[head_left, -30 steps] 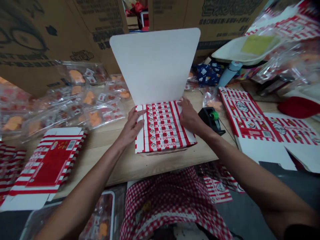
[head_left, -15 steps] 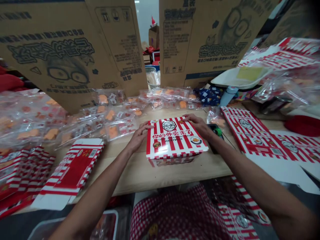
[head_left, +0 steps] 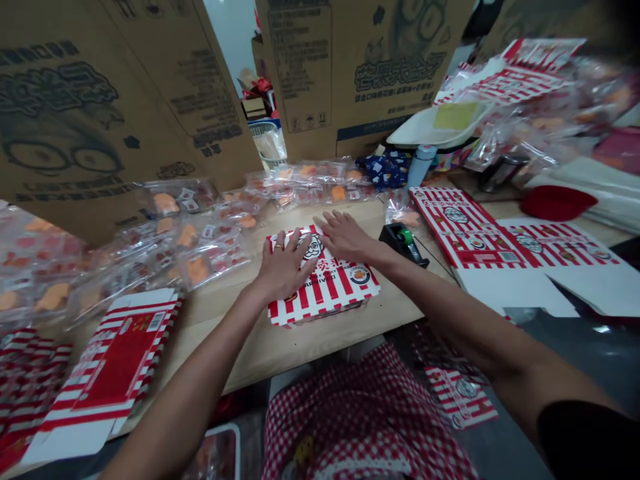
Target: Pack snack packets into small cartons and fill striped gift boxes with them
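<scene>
A closed red-and-white striped box (head_left: 330, 290) with a cartoon face on its lid lies on the wooden table (head_left: 300, 340) in front of me. My left hand (head_left: 285, 267) rests flat on the left part of the lid, fingers stretched out. My right hand (head_left: 345, 237) lies flat on the far right part of the lid, fingers spread. Neither hand holds anything.
A black tape dispenser (head_left: 403, 243) stands just right of the box. Flattened striped cartons lie at the left (head_left: 113, 363) and right (head_left: 500, 243). Clear packets of orange snacks (head_left: 195, 240) cover the far left. Large brown cardboard boxes (head_left: 100, 113) stand behind.
The white lid that stood open has been folded down and the box is closed. Both hands moved from the box's sides onto the top of the lid.
</scene>
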